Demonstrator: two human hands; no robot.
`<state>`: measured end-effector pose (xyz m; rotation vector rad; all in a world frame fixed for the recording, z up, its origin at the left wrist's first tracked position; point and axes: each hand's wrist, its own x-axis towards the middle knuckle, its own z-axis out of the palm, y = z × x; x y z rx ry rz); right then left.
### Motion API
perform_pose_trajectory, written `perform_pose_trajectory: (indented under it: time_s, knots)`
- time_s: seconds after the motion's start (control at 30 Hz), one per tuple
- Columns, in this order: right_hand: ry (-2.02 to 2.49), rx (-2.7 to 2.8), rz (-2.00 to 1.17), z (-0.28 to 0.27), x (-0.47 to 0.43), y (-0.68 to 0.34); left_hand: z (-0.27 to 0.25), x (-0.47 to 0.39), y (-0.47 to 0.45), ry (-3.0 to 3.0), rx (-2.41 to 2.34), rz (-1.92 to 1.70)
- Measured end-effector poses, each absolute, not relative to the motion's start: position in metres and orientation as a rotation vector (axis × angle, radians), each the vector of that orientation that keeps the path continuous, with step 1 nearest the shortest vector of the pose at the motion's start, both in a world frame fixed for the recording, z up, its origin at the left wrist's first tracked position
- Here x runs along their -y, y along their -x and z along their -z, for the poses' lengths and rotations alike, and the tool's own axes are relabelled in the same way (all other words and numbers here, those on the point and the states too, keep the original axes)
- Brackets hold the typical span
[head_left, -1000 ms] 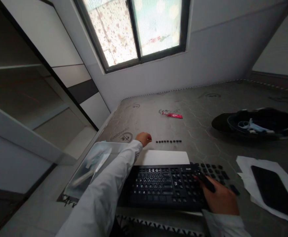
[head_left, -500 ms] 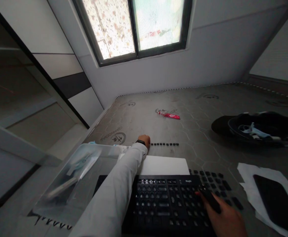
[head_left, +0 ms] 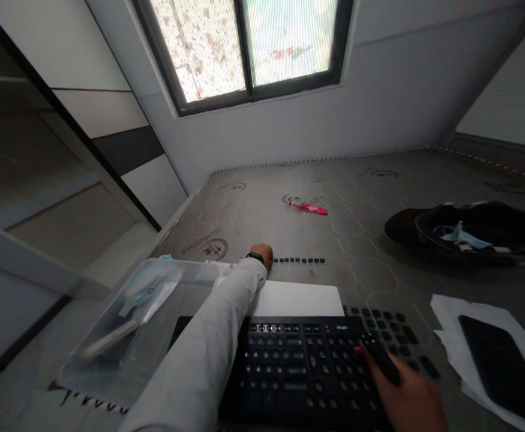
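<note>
A black keyboard with many keycaps off lies in front of me. My right hand is wrapped round a slim black tool at the keyboard's right side; its exact kind is unclear. My left hand, wearing a dark wristband, reaches across the keyboard to the left end of a row of small black keycaps. Its fingers look curled downward; whatever they hold, if anything, is hidden. More loose keycaps lie in rows right of the keyboard. My left sleeve covers part of the keyboard.
Behind the keyboard lies a flat white object. A clear plastic bin with assorted items stands left. On the right are a phone on white paper and a black cap holding a mask. A red packet lies farther back.
The view has shifted very slightly. Both hands keep nearly the same places, the right still gripping the black tool and the left at the end of the keycap row.
</note>
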<state>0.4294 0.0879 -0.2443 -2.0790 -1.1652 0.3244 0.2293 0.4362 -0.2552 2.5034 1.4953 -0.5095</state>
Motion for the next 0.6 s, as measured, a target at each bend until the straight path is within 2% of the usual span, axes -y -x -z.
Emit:
perform_pose_trajectory:
  time_s: [0.2,0.33,0.53,0.57,0.6]
  knots:
    - [2.078,1.14,-0.319,0.243,-0.09,-0.428,0.239,-0.426,-0.224,-2.502,-1.509,0.378]
    - [2.079,1.136,-0.303,0.24,-0.09,-0.425,0.202,-0.409,-0.218,-2.525,-1.556,0.135]
    - [2.106,1.177,-0.199,0.233,-0.09,-0.419,0.075,-0.321,-0.198,-2.577,-1.622,-0.602]
    - [2.116,1.184,-0.18,0.232,-0.09,-0.418,0.05,-0.297,-0.189,-2.579,-1.599,-0.779]
    - [2.123,1.193,-0.165,0.231,-0.09,-0.417,0.026,-0.273,-0.178,-2.565,-1.485,-1.135]
